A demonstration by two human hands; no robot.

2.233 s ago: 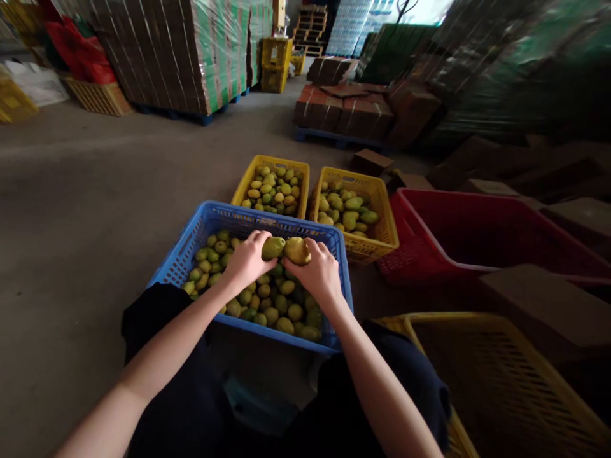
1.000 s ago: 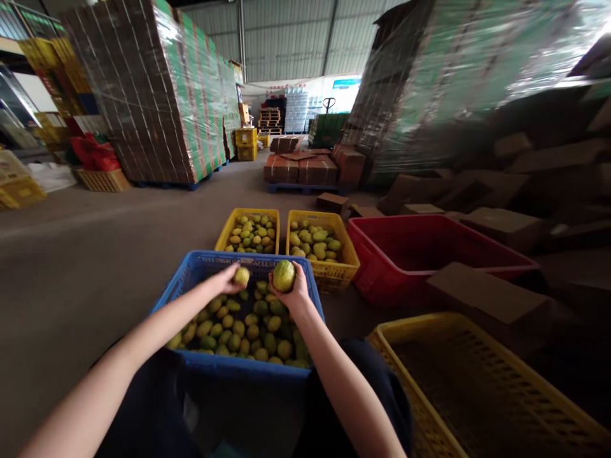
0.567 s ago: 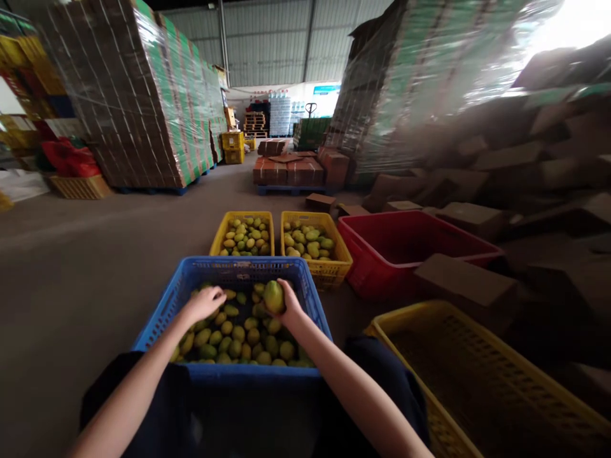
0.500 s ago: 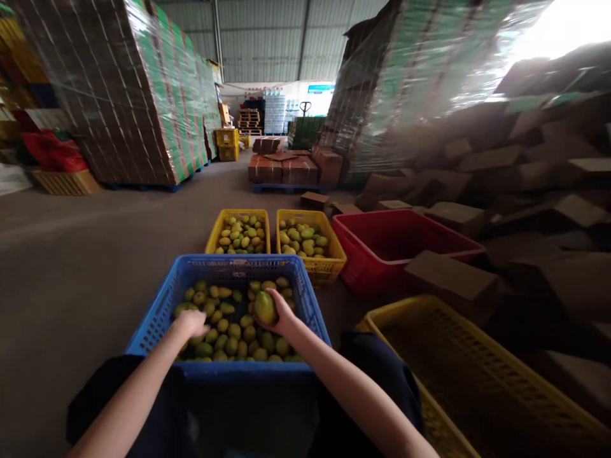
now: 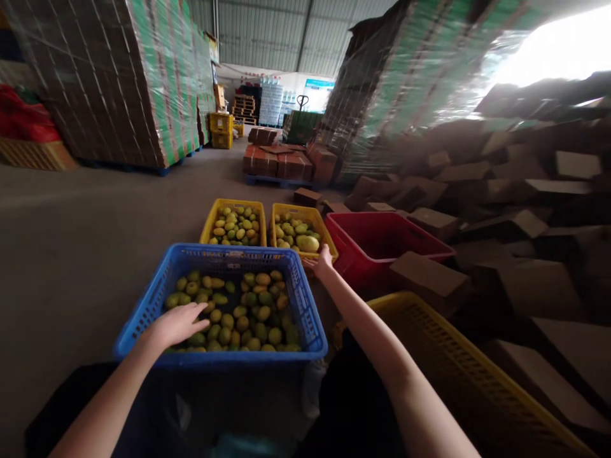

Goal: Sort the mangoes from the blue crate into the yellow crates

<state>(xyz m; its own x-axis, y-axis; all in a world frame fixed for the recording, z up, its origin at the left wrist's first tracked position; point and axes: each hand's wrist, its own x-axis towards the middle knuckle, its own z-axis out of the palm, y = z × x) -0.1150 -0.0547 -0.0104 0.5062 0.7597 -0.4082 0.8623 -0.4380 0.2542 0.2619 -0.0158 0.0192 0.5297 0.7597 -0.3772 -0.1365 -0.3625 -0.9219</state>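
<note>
- Inside rectangular blue plastic crate (image 5: 306,308): rounded yellow-green fruits (image 5: 264,313)
- Just behind, left: rectangular yellow plastic crate (image 5: 238,203); right: second yellow crate (image 5: 293,209); more fruits in both
- Right of these: rectangular red plastic tub (image 5: 353,264)
- Nearer, at right: slotted yellow plastic basket (image 5: 443,340)

Bare hands apart, both loosened, the right reaching farther

The left forearm (image 5: 107,397) slants in from the lower left, bare, up to a wrist (image 5: 151,343) that lies nearly in line with it. The left hand (image 5: 177,324) is turned palm down, fingers stretched toward the right and a little parted, the thumb lying on the side nearer the body.

The right forearm (image 5: 367,324), also bare, runs from the lower right up and across to the left, extended farther forward than its partner. The right hand (image 5: 321,262) is spread with its palm turned upward, one digit raised and other fingers pointing left
</note>
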